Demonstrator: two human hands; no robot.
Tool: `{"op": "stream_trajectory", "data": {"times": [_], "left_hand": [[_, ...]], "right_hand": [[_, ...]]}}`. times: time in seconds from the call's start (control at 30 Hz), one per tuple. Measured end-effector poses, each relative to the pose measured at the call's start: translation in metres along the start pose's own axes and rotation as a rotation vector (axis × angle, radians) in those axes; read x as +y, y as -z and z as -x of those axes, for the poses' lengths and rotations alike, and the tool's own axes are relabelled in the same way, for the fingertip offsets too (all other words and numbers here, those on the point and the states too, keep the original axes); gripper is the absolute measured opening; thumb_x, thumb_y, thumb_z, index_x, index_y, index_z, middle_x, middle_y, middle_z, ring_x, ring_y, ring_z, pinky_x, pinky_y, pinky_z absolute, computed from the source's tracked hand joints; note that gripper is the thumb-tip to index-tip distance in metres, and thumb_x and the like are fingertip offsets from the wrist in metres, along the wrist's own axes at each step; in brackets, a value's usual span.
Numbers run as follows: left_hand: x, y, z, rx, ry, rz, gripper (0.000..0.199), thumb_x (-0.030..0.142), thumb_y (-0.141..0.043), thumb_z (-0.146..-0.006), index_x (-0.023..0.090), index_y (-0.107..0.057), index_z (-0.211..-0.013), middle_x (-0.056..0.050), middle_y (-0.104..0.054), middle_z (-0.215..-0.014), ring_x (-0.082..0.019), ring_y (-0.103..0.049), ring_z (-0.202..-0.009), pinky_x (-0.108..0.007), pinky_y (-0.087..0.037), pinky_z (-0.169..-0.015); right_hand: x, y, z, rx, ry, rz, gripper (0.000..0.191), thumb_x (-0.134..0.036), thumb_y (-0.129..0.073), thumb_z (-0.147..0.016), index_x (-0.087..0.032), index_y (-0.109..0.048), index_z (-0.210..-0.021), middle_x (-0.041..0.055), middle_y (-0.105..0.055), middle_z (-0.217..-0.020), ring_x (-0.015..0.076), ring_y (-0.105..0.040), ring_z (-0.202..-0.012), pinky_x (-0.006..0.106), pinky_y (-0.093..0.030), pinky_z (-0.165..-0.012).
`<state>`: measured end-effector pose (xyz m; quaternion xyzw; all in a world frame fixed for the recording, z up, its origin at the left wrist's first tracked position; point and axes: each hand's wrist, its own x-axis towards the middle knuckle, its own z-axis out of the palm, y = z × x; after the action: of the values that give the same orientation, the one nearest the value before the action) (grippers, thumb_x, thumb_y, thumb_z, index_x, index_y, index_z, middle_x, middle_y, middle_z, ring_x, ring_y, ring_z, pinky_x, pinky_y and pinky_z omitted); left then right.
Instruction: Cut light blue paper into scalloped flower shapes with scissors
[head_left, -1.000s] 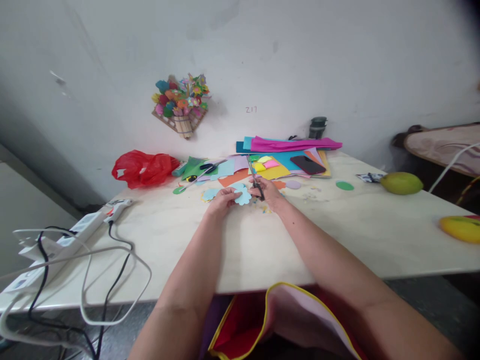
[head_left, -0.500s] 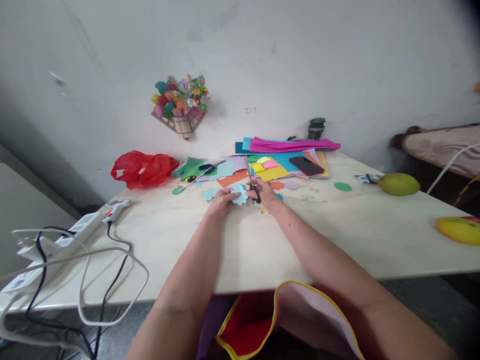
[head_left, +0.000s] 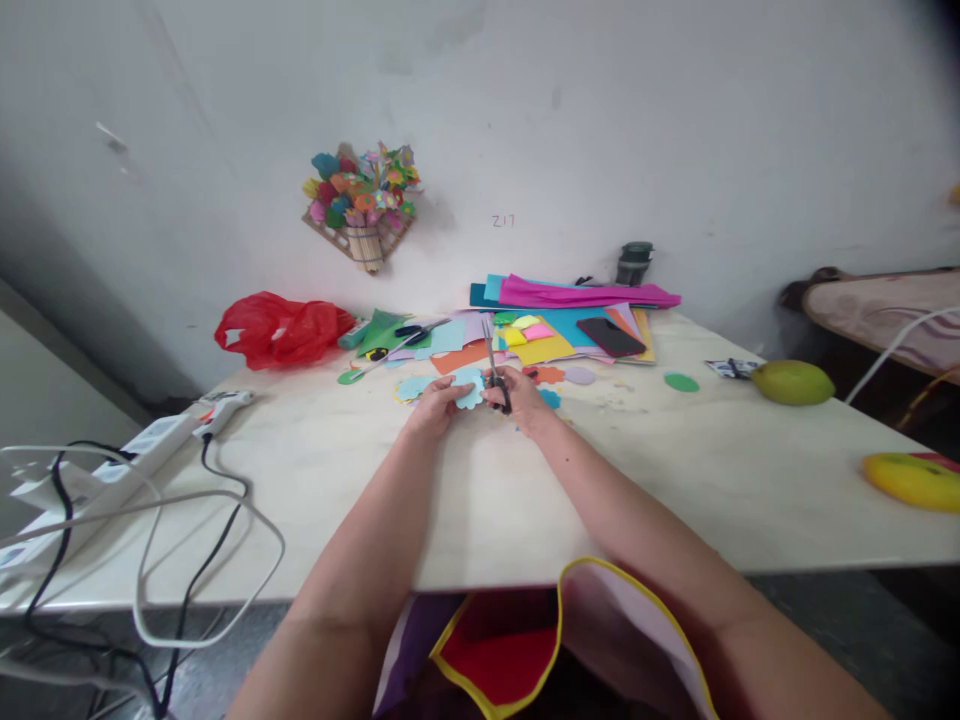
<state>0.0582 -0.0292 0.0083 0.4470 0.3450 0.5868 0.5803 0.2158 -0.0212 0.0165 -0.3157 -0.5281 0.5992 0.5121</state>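
I count two pairs of scissors: the held scissors [head_left: 503,398] in my right fingers [head_left: 514,376] and the spare scissors [head_left: 409,333] on the desk [head_left: 645,470]. My left fingers [head_left: 442,384] have one light blue paper flower [head_left: 469,388]. There are two fruits, one greenish fruit [head_left: 793,383] and one yellow fruit [head_left: 911,481]. I see two green discs, a right one [head_left: 681,382] and a left one [head_left: 349,377], plus one lilac disc [head_left: 580,375]. There is one phone [head_left: 611,337], one red bag [head_left: 281,331], one dark cup [head_left: 634,263], one power strip [head_left: 154,433] and one wall ornament [head_left: 365,247]. The paper sheets [head_left: 544,349] overlap too much for me to count.
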Motion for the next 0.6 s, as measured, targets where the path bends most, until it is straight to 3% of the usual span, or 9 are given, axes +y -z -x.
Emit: {"op": "stream_trajectory", "data": {"times": [0.2,0.33,0.43,0.53,0.6], "left_hand": [[-0.001,-0.001,-0.003,0.14,0.023,0.078,0.024,0.035,-0.074,-0.065,0.013,-0.065,-0.066,-0.004,-0.063,-0.059,-0.013,-0.055,-0.049,-0.025,-0.044,-0.048],[0.007,-0.002,-0.003,0.153,0.131,0.129,0.052,0.056,-0.044,-0.085,0.012,-0.065,-0.068,-0.01,-0.066,-0.062,-0.019,-0.061,-0.055,-0.029,-0.049,-0.052],[0.012,-0.002,-0.003,0.183,0.174,0.156,0.064,0.062,-0.03,-0.087,0.012,-0.064,-0.066,-0.011,-0.065,-0.059,-0.021,-0.063,-0.057,-0.032,-0.051,-0.055],[0.012,-0.001,-0.002,0.188,0.169,0.15,0.058,0.06,-0.039,-0.085,0.013,-0.062,-0.062,-0.01,-0.065,-0.058,-0.02,-0.063,-0.054,-0.033,-0.052,-0.054],[0.01,0.0,0.0,0.158,0.124,0.119,0.039,0.048,-0.057,-0.079,0.012,-0.063,-0.065,-0.007,-0.065,-0.059,-0.019,-0.062,-0.054,-0.031,-0.052,-0.055]], "right_hand": [[0.002,-0.005,0.001,0.073,-0.046,-0.024,0.044,-0.025,-0.076,-0.046,-0.018,-0.059,-0.086,-0.0053,-0.058,-0.06,0.0087,-0.051,-0.045,0.019,-0.028,-0.037],[0.002,-0.007,-0.001,0.104,0.007,-0.063,0.042,-0.025,-0.076,-0.045,-0.017,-0.058,-0.083,-0.0063,-0.056,-0.054,0.0084,-0.05,-0.044,0.019,-0.031,-0.039],[0.0,-0.006,-0.003,0.125,0.007,-0.075,0.043,-0.025,-0.077,-0.045,-0.018,-0.057,-0.083,-0.0065,-0.056,-0.054,0.0093,-0.05,-0.043,0.019,-0.029,-0.037],[-0.002,-0.004,-0.003,0.138,-0.002,-0.072,0.044,-0.025,-0.077,-0.046,-0.018,-0.057,-0.084,-0.0062,-0.055,-0.055,0.01,-0.051,-0.044,0.018,-0.027,-0.035],[-0.003,-0.003,-0.003,0.143,0.0,-0.072,0.043,-0.024,-0.076,-0.046,-0.018,-0.056,-0.084,-0.0059,-0.055,-0.055,0.0098,-0.051,-0.044,0.018,-0.027,-0.036]]}}
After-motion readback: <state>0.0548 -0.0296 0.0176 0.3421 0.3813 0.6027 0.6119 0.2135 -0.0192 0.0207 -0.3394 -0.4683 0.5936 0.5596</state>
